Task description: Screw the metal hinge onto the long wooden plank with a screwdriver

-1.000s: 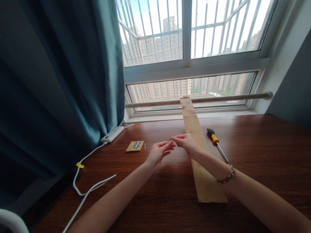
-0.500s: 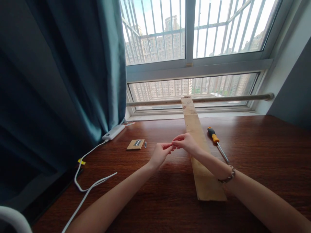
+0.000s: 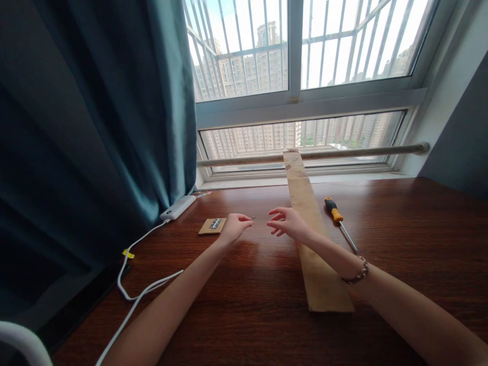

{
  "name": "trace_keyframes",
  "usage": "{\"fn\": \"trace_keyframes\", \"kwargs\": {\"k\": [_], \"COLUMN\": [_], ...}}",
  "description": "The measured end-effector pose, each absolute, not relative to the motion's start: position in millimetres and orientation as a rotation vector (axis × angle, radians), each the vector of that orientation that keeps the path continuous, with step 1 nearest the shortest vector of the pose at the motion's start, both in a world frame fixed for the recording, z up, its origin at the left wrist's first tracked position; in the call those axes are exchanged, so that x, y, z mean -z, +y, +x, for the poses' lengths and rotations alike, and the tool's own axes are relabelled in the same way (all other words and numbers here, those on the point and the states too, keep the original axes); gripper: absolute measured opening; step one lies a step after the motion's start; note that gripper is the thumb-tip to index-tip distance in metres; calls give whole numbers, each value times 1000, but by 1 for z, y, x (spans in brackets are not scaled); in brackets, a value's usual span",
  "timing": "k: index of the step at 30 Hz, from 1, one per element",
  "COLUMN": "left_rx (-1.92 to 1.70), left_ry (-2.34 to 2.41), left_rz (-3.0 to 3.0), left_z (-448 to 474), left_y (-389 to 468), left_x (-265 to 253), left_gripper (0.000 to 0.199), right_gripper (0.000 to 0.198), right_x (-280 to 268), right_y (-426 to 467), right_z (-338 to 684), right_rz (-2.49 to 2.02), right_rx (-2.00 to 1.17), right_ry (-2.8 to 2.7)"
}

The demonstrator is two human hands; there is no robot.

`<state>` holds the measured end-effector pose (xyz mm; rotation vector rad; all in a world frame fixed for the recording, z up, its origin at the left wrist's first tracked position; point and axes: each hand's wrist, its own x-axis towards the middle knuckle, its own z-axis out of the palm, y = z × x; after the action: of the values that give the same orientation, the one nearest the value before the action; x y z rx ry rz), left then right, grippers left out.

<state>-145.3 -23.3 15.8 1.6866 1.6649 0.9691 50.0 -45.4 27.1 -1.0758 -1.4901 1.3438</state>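
Observation:
Between the thumb and fingertips of my left hand point(image 3: 234, 226) is a small metal screw point(image 3: 253, 218), its end poking out to the right. My right hand point(image 3: 286, 222) holds nothing; its fingers are apart and point toward the screw, with a short gap between the two hands. Beneath my right hand and forearm runs a long wooden board point(image 3: 305, 203). A small cardboard square point(image 3: 208, 226) with a dark-and-silver piece on it lies just left of my left hand, which partly covers its right edge.
A screwdriver point(image 3: 337, 215) with a black-and-orange handle lies right of the board. The board's far end rests by a rail point(image 3: 354, 153) at the window. A white power strip point(image 3: 178, 207) and white cable point(image 3: 121, 274) lie at left, beside a blue curtain point(image 3: 168, 101).
My hands were together at the fingertips; now they are apart. My left hand has moved left with the screw, covering the small metal pieces beside the cardboard. My right hand's fingers have opened.

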Motion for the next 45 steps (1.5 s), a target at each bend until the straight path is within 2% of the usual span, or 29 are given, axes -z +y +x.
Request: {"fn": "trace_keyframes", "kwargs": {"k": [6,12,32,45], "left_rx": [-528,-324,-249,-239], "left_ry": [2259,2380,2384,2416], "left_rz": [1908,2024,2118,2154], "left_z": [-187,-184,-184,-187], "left_y": [2,-4,-2,1], "left_x": [-5,0,0,6], "left_gripper": [13,21,18,24], "right_gripper": [28,21,22,21], "right_x": [-24,-24,-23,-23], "right_y": [-48,-50,-50,-51], "right_z": [49,48,48,48], "right_rz": [-1102,-1130,-1167,-1175], "right_rx": [-1281,-1221,-1175,-1178], "right_ry": [-1659,-1767,-1803,-1803]}}
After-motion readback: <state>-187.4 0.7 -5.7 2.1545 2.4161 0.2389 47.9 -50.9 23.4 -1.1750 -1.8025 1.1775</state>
